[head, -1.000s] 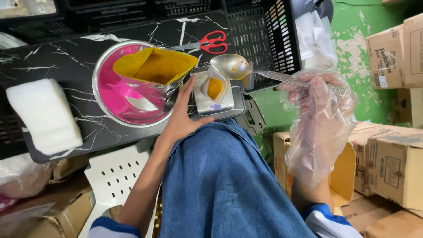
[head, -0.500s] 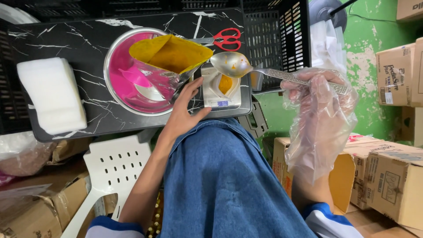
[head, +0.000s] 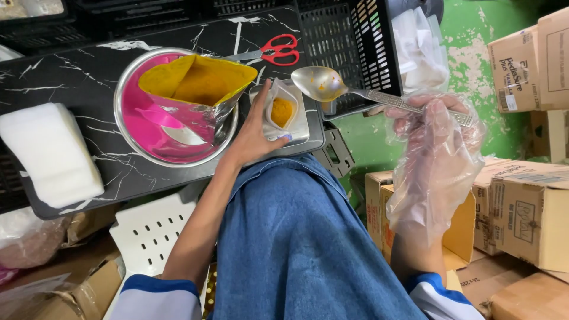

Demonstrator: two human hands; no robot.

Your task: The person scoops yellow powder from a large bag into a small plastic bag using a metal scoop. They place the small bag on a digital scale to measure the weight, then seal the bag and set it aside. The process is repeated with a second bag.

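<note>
Pouch (head: 281, 112) of yellow powder sits just above frame centre, a small clear packet standing open on a little scale (head: 308, 127) at the front edge of the black marbled board (head: 71, 83). Nearest the camera, a knee in blue denim (head: 296, 237) fills the lower middle, and white-and-blue sleeves show at the bottom corners. Up from there, the left hand (head: 252, 139) is bare, its fingers curled around the pouch's left side, steadying it upright on the scale platform. Over on the right, the right hand (head: 435, 127) wears a loose clear plastic glove and pinches the ornate handle of a metal spoon (head: 323, 85) between thumb and fingers; the spoon's bowl hovers just to the upper right of the pouch mouth, nearly empty, with only a smear of yellow in it. Left of the pouch, a steel bowl (head: 127, 101) holds a pink-lined foil bag (head: 195, 80), its mouth gaping and loaded with the same yellow powder. Far left of the frame, a stack of white sheets (head: 44, 154) lies on the board. Further back, red-handled scissors (head: 278, 50) rest near the top centre, a black plastic crate (head: 344, 41) stands behind the spoon, and cardboard boxes (head: 533, 207) are piled along the right edge against a green floor (head: 474, 35).
</note>
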